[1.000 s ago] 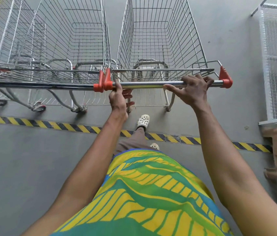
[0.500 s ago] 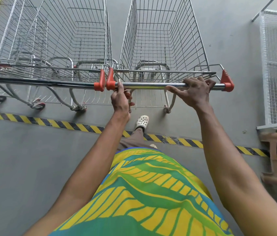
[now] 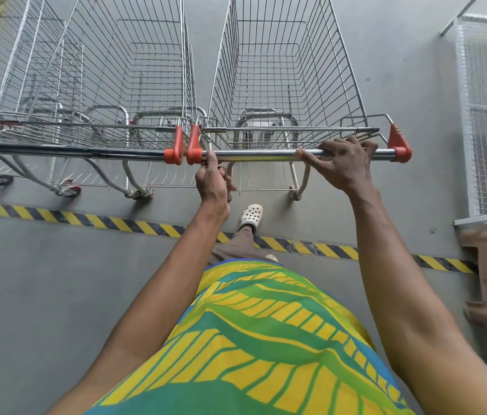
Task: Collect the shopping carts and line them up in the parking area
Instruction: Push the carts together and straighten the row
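Both hands hold the handle bar (image 3: 266, 155) of the right-hand shopping cart (image 3: 284, 85). Left hand (image 3: 211, 184) curls round the bar near its left orange end cap (image 3: 193, 146); right hand (image 3: 343, 164) grips over the bar near the right end, thumb stretched along it. That cart stands past the yellow-and-black floor stripe (image 3: 92, 218), just beside a second cart (image 3: 122, 85), their handles in line. A white clog (image 3: 251, 215) steps forward behind the cart.

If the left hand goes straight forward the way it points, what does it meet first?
Probably the shiny metal handle bar of the right wire cart, which the left hand already touches near the orange plastic end cap; depth is unclear.
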A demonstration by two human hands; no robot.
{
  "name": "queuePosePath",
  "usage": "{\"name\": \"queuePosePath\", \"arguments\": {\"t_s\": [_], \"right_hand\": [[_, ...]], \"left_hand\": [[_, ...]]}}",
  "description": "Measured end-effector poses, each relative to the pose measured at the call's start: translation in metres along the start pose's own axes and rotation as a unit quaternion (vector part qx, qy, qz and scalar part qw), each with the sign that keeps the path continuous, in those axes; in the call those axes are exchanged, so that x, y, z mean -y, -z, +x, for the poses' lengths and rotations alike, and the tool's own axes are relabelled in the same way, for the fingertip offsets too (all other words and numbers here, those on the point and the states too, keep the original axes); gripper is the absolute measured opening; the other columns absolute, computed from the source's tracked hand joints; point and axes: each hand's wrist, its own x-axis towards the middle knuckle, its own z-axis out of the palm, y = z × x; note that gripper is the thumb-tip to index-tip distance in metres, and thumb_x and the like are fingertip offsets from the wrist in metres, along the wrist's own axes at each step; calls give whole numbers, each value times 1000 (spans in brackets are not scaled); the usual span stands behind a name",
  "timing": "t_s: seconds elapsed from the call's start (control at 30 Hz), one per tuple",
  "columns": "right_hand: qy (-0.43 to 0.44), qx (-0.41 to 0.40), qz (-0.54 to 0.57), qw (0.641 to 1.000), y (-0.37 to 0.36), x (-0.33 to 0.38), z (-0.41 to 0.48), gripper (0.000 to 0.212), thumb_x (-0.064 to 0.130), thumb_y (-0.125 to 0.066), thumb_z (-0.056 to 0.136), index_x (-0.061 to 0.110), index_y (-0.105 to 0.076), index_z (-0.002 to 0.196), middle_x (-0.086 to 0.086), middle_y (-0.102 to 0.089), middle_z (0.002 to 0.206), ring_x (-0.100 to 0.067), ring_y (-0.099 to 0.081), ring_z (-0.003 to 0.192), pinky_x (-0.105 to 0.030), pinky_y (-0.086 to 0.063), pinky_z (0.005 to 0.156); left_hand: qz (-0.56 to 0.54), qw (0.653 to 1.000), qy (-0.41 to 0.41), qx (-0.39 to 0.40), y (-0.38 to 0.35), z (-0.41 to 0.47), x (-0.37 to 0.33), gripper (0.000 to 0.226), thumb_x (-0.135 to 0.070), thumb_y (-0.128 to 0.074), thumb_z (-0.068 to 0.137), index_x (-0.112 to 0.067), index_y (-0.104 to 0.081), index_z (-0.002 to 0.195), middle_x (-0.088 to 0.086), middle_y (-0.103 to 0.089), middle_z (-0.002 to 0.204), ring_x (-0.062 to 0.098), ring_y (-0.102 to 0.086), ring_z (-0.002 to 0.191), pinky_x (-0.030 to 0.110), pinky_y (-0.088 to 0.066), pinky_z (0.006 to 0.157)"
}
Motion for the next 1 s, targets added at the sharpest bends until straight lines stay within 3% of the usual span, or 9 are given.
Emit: {"name": "queuePosePath", "arguments": {"t_s": [0.2,0.3,0.4,0.5,0.6,0.67,0.73,0.9,1.0], "right_hand": [[-6,9,-15,1000,2,0,-2,83,98,-28,79,25,-68,76,9,-63,81,-21,-50,99,-45,-23,86],[-16,20,-11,1000,6,5,-1,84,97,-25,82,31,-76,86,10,-67,90,-19,-52,104,-48,-25,91],[-14,13,-13,1000,10,13,0,79,95,-26,85,39,-79,99,13,-71,106,-18,-52,113,-46,-21,94],[-15,0,2,1000,11,18,-1,75,93,-27,86,42,-75,110,14,-70,119,-16,-50,123,-49,-20,103],[-17,-14,17,1000,13,21,-2,74,91,-29,87,39,-73,117,12,-68,123,-15,-50,126,-49,-18,107],[-20,-23,19,999,14,19,-3,73,89,-30,88,37,-72,117,11,-67,122,-16,-50,125,-44,-16,104],[-29,-30,22,999,12,15,-6,71,87,-30,90,37,-72,116,10,-66,122,-15,-50,124,-42,-16,100],[-40,-35,31,998,7,1,-13,64,81,-34,94,35,-72,115,7,-64,120,-17,-51,120,-37,-17,94],[-35,-25,30,999,0,-6,-14,65,82,-34,93,34,-74,113,8,-65,118,-16,-50,117,-41,-20,97]], "left_hand": [[2,1000,-3,-1,2,3,6,40,-50,-49,103,-19,-52,80,-11,-43,50,10,-41,42,29,-33,51],[13,1000,5,-25,2,2,3,40,-52,-49,103,-17,-54,84,-8,-44,55,11,-40,46,29,-37,49],[122,984,-93,-95,1,-11,8,36,-51,-47,101,-16,-54,91,-4,-53,73,15,-49,62,31,-41,60],[281,905,-316,-44,-5,-27,14,25,-40,-50,101,-19,-56,91,0,-61,82,19,-56,78,33,-42,67],[404,772,-490,2,-18,-16,11,20,-33,-54,98,-14,-62,96,4,-62,90,25,-54,90,37,-45,77],[497,680,-539,9,-25,-2,10,27,-37,-55,95,-14,-65,105,7,-62,100,26,-52,97,40,-42,85],[560,625,-544,20,-27,11,13,37,-45,-53,95,-16,-66,114,8,-61,108,26,-52,102,40,-38,89],[577,611,-540,40,-24,23,19,42,-49,-49,98,-17,-68,117,8,-67,107,27,-57,101,43,-36,100],[581,600,-548,35,-22,23,22,42,-50,-48,99,-18,-68,118,6,-67,106,26,-58,100,41,-36,100]]}}
